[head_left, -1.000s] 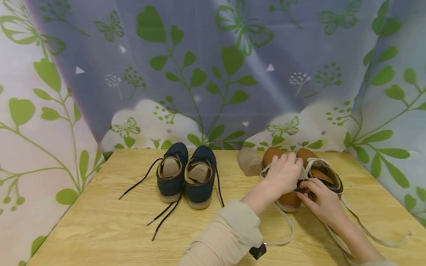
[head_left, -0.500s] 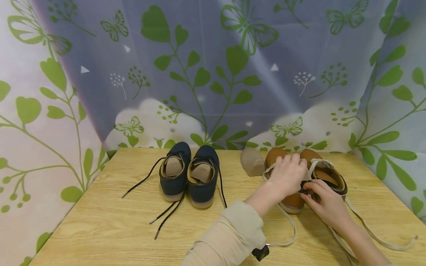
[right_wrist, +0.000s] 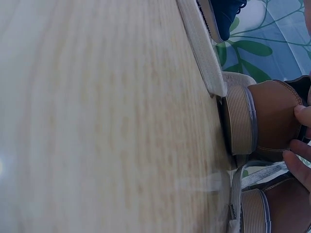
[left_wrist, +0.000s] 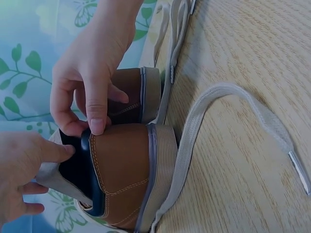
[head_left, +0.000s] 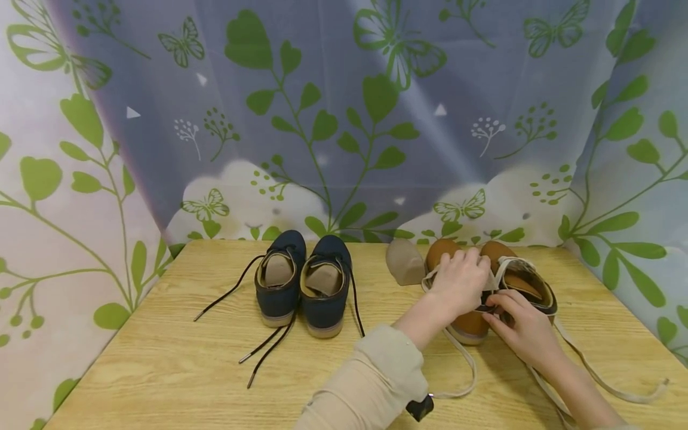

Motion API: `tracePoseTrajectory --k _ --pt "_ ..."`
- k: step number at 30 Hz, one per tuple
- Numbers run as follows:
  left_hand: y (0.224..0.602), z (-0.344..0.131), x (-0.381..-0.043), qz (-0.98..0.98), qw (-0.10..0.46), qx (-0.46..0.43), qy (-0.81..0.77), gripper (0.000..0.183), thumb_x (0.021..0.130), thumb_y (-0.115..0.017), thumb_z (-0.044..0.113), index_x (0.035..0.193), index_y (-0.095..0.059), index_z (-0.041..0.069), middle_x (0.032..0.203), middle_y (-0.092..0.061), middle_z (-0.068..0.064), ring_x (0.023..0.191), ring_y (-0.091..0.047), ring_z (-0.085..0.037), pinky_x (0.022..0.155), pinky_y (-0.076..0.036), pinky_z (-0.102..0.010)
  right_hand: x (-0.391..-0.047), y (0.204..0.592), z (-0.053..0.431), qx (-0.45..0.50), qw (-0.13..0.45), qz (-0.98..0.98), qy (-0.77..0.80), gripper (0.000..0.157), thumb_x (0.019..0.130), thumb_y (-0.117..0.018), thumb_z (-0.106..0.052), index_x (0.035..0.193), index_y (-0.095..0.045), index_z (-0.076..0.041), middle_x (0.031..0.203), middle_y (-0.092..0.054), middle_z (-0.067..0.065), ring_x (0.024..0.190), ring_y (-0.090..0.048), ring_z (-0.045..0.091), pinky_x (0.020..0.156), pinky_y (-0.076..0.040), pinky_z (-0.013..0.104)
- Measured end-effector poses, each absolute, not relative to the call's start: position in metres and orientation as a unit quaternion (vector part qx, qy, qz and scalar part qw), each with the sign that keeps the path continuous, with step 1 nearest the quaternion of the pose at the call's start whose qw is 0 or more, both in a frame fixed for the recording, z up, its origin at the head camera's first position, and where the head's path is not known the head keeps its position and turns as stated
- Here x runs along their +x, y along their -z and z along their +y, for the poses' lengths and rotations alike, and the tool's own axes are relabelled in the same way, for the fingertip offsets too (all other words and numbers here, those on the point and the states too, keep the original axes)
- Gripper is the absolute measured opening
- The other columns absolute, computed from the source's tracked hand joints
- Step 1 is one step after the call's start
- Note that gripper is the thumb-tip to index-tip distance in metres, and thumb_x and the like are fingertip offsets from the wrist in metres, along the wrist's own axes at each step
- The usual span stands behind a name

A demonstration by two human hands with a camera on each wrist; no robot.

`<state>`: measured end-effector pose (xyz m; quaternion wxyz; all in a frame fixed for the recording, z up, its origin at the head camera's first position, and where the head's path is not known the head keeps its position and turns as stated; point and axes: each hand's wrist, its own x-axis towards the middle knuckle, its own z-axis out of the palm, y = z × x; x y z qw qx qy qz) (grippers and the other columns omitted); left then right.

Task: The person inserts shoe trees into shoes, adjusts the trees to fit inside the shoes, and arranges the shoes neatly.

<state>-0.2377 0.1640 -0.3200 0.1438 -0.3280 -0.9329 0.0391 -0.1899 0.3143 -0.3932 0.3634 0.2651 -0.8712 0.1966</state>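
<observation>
L hand point(head_left: 462, 278) pinching beige flap point(left_wrist: 63, 187), R hand point(head_left: 521, 325) pinching heel rim point(left_wrist: 89, 158) of brown shoe point(left_wrist: 127, 155) just beside it; imo brace w/ R, ease flap gently.

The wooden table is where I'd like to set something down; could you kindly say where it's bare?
The wooden table is bare from its left edge to the navy shoes and their black laces; a narrower strip lies between these and the beige piece. The right is crowded with brown shoes, hands and beige laces.

Two navy shoes point(head_left: 320, 309) stand side by side on a wooden table point(head_left: 161, 358) before a leaf-printed backdrop point(head_left: 322, 149)
</observation>
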Motion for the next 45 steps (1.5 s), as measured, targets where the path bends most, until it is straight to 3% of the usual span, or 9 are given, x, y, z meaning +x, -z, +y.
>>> tracePoseTrajectory --k 28,32,36,45 --pt "0.327 0.166 -0.244 -0.933 0.139 -0.327 -0.05 0.052 0.088 -0.06 0.039 0.135 -0.043 0.027 0.134 -0.04 0.007 0.117 -0.044 -0.01 0.091 -0.038 -0.035 -0.19 0.393 0.314 0.263 0.365 -0.868 -0.213 0.03 0.063 -0.079 0.003 0.088 -0.065 -0.006 0.087 -0.055 -0.001 0.067 -0.052 0.013 0.057 -0.037 0.011" --pt "0.328 0.166 -0.245 -0.933 0.142 -0.328 -0.049 0.049 0.088 -0.06 0.039 0.133 -0.045 0.028 0.131 -0.041 0.008 0.115 -0.045 -0.01 0.09 -0.038 -0.034 -0.192 0.394 0.316 0.281 0.369 -0.86 -0.216 0.014 0.083 -0.07 -0.02 0.086 -0.065 -0.008 0.086 -0.055 -0.001 0.067 -0.053 0.012 0.057 -0.037 0.012" --pt "0.33 0.166 -0.245 -0.93 0.147 -0.331 -0.058 0.049 0.087 -0.06 0.041 0.132 -0.045 0.028 0.126 -0.043 0.008 0.112 -0.046 -0.01 0.09 -0.038 -0.033 -0.194 0.396 0.318 0.296 0.378 -0.85 -0.215 0.041 0.092 -0.047 -0.045 0.085 -0.065 -0.009 0.085 -0.055 0.0 0.067 -0.053 0.012 0.055 -0.037 0.012" --pt "0.333 0.165 -0.247 -0.926 0.15 -0.339 -0.078 0.046 0.09 -0.056 0.04 0.134 -0.045 0.029 0.126 -0.044 0.009 0.111 -0.047 -0.009 0.089 -0.038 -0.033 -0.194 0.393 0.318 0.301 0.386 -0.852 -0.187 0.043 0.095 -0.044 -0.046 0.083 -0.063 -0.01 0.084 -0.053 -0.002 0.064 -0.048 0.005 0.052 -0.036 0.012"
